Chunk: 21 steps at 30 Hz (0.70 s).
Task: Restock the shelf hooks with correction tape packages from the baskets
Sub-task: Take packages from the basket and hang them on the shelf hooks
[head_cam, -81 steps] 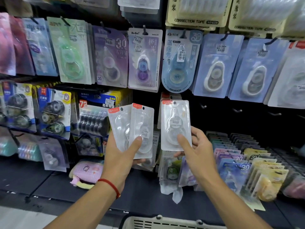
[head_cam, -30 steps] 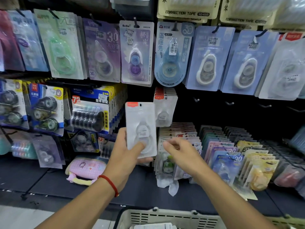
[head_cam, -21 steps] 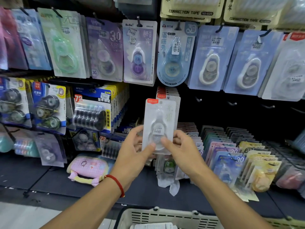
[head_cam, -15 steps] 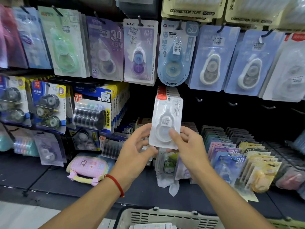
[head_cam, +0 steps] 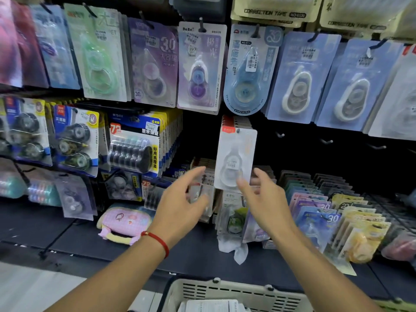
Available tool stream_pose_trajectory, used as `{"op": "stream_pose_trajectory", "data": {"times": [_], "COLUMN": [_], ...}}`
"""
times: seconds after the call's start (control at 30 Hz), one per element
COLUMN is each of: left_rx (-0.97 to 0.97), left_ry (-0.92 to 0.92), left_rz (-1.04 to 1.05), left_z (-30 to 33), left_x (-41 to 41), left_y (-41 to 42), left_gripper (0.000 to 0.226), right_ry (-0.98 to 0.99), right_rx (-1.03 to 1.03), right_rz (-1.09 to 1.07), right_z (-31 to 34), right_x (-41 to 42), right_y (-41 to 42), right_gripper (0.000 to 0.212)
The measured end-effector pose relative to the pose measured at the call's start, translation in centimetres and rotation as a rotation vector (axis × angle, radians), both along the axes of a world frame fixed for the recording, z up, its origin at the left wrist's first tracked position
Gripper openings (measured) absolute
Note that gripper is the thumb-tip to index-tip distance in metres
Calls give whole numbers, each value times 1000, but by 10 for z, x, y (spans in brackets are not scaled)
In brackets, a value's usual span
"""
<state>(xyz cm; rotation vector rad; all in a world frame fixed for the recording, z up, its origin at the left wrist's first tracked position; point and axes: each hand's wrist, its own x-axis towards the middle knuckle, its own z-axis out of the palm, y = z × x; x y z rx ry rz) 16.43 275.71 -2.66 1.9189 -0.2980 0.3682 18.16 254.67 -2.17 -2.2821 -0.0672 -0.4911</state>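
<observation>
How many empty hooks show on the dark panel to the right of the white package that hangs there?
3 clearly: one hook just right of the white package, a second hook further right, a third hook beyond it. A fourth may sit at the right frame edge, too cut off to confirm.

Both forearms are seen bare, with no sleeves in view. A thin red cord bracelet (head_cam: 157, 240) is worn around the left wrist, and nothing is worn on the right wrist.
</observation>
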Motion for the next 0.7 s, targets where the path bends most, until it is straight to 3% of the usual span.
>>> {"op": "stream_pose_trajectory", "data": {"times": [0.07, 0.13, 0.2, 0.27, 0.4, 0.7], "left_rx": [162, 285, 399, 499, 606, 621], "left_ry": [-138, -216, -214, -152, -117, -138], "left_rz": [187, 359, 464, 459, 415, 431], "left_z": [1, 3, 1, -7, -23, -29], "left_x": [8, 19, 28, 34, 40, 44], "left_y": [17, 35, 50, 59, 66, 69], "left_gripper": [58, 58, 63, 71, 79, 78], "right_ry": [11, -162, -259, -200, -106, -31], "right_rx": [-333, -526, -674, -771, -808, -785], "right_rz": [-74, -15, 68, 47, -27, -58], "right_z": [-12, -15, -15, -14, -11, -10], "right_x": [-1, 1, 15, 35, 79, 148], "right_y": [-1, 3, 11, 21, 33, 23], "right_gripper": [69, 65, 64, 67, 69, 72]}}
